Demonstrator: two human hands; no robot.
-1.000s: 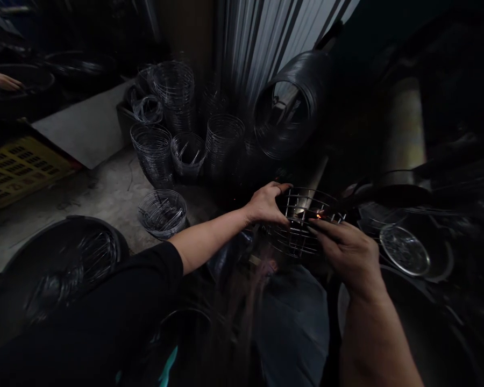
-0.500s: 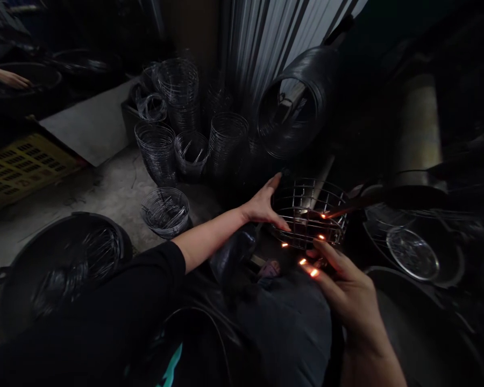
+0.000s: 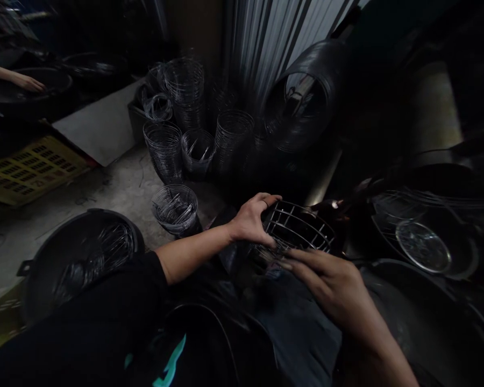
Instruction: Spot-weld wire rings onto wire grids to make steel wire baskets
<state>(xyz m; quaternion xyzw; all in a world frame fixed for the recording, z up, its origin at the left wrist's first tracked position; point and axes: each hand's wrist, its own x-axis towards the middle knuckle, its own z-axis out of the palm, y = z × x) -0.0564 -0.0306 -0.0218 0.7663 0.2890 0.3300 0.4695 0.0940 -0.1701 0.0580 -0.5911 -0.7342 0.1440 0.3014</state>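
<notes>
A round wire basket (image 3: 296, 219) sits tilted in front of me, made of crossed metal wires. My left hand (image 3: 252, 220) grips its left side, thumb on the near part and fingers over the far rim. My right hand (image 3: 326, 274) is at the basket's near edge, its fingers close together and the fingertips against the wires beside my left thumb. The exact pinch of the right fingertips is dark and partly hidden. Just behind the basket, a dark metal welding tip (image 3: 334, 205) shows a small bright spot.
Several stacks of wire baskets (image 3: 163, 150) stand on the floor, one basket (image 3: 175, 207) filled with loose wire pieces. A black tub (image 3: 80, 258) holds wire parts at left. A wire ring (image 3: 423, 247) lies at right. Another person's hand (image 3: 30, 83) rests over a tub.
The orange sparks at the basket have gone out. The basket has tipped and shifted left and nearer, with my left hand on it. My right hand has moved left against its near edge.
</notes>
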